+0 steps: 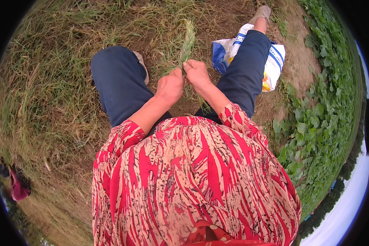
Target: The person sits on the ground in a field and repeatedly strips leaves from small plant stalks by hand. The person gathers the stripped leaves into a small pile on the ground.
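Observation:
A braid of green and straw-coloured grass (187, 43) stretches away from me between my knees, its far end curling over to the left. At its near end my left hand (171, 86) is closed on the strands, thumb up against the braid. Right beside it, my right hand (197, 73) pinches the braid between thumb and fingers. Loose grass ends (204, 103) hang below my right hand, over the dark trousers. The strands inside both fists are hidden.
Cut grass (55, 77) covers the ground to the left. Under my right leg (244, 73) lies a white and blue woven sack (275, 66) bearing writing. Leafy green plants (323, 113) line the right side. Another person in dark pink clothing (18, 186) is at the far left.

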{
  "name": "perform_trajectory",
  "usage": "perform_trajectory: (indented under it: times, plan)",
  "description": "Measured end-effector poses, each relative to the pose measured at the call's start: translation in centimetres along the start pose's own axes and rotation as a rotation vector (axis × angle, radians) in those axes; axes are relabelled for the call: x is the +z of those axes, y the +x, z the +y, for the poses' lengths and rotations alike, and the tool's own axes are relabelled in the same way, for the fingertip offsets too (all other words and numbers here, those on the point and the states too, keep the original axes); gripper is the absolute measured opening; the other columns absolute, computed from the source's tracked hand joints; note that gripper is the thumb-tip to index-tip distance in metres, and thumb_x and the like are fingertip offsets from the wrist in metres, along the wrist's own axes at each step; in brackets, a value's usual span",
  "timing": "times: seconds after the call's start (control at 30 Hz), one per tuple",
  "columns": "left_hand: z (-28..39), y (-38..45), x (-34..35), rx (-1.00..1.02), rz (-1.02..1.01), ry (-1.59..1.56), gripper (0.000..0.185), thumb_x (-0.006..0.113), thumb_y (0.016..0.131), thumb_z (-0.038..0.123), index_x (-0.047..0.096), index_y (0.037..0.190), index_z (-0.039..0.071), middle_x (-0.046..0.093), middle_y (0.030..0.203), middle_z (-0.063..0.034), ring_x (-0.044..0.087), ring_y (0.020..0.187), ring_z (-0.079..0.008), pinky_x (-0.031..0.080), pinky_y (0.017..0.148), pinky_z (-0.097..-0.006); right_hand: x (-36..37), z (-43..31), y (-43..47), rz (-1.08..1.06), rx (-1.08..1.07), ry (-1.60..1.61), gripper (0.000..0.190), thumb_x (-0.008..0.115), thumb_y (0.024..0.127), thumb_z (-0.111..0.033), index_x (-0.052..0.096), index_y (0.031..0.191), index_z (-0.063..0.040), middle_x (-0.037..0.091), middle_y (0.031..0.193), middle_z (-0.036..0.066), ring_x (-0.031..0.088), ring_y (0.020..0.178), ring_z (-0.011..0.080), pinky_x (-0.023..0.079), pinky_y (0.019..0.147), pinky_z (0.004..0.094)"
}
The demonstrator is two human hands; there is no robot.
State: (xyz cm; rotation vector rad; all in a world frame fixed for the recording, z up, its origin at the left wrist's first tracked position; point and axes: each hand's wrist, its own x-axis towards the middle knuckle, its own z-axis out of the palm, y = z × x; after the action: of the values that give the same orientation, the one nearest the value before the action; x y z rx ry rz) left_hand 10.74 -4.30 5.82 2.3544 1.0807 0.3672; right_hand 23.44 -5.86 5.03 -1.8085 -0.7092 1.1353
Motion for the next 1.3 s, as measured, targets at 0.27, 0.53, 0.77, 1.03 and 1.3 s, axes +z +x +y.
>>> perform_trajectory:
  times: [0.27, 0.53, 0.77, 1.03, 1.3]
  plan:
    - [-0.4, -0.4, -0.1, 0.069, -0.146, 0.094, 0.043, 0.057, 0.080, 0.017, 0.043, 0.111, -0.010, 0.056, 0.097, -0.0240, 0.060, 0.067, -0.0388, 0.049, 0.059, -0.0469, -0.5, 0.1, -0.3, -0.197, -0.010, 0.109, 0.018, 0.062, 0.082, -0.014, 0.056, 0.071, 0.000, 0.049, 0.060, 0.002, 0.041, 0.049, 0.0090, 0.032, 0.042, 0.0283]
    - [-0.9, 1.3, -2.8, -0.229, -0.032, -0.430, 0.023, 0.059, 0.080, 0.019, 0.057, 0.092, -0.001, 0.059, 0.063, -0.0125, 0.057, 0.056, -0.0226, 0.045, 0.053, -0.0328, -2.3, -0.3, -0.5, -0.259, 0.091, 0.093, 0.012, 0.061, 0.082, -0.012, 0.060, 0.082, 0.000, 0.054, 0.063, 0.003, 0.043, 0.046, 0.0085, 0.032, 0.040, 0.0244]
    - [-4.2, 2.2, -0.5, -0.091, -0.050, -0.875, 0.033, 0.049, 0.093, 0.029, 0.056, 0.103, -0.001, 0.058, 0.097, -0.0076, 0.057, 0.078, -0.0164, 0.046, 0.069, -0.0289, -1.8, -2.5, -2.2, -0.356, 0.091, 0.138, 0.015, 0.059, 0.079, -0.008, 0.061, 0.092, -0.001, 0.060, 0.069, 0.004, 0.045, 0.049, 0.0073, 0.031, 0.041, 0.0213]
    - [-1.9, 1.8, -2.2, -0.455, -0.361, -1.149, 0.023, 0.047, 0.094, 0.028, 0.053, 0.087, 0.007, 0.043, 0.059, 0.0036, 0.038, 0.047, -0.0052, 0.031, 0.042, -0.0215, -1.6, -1.6, -1.5, -0.383, -0.289, -0.160, 0.026, 0.061, 0.071, -0.011, 0.059, 0.094, 0.003, 0.064, 0.079, 0.013, 0.061, 0.071, 0.0220, 0.046, 0.062, 0.0330]
    - [-1.9, 1.5, -2.3, -0.521, -0.397, -1.236, 0.017, 0.054, 0.091, 0.023, 0.054, 0.084, 0.007, 0.042, 0.059, 0.0053, 0.035, 0.045, -0.0042, 0.029, 0.041, -0.0217, -2.3, -2.6, -1.9, -0.308, -0.497, -0.498, 0.026, 0.062, 0.071, -0.015, 0.057, 0.090, 0.003, 0.060, 0.081, 0.023, 0.061, 0.076, 0.0345, 0.046, 0.068, 0.0382]
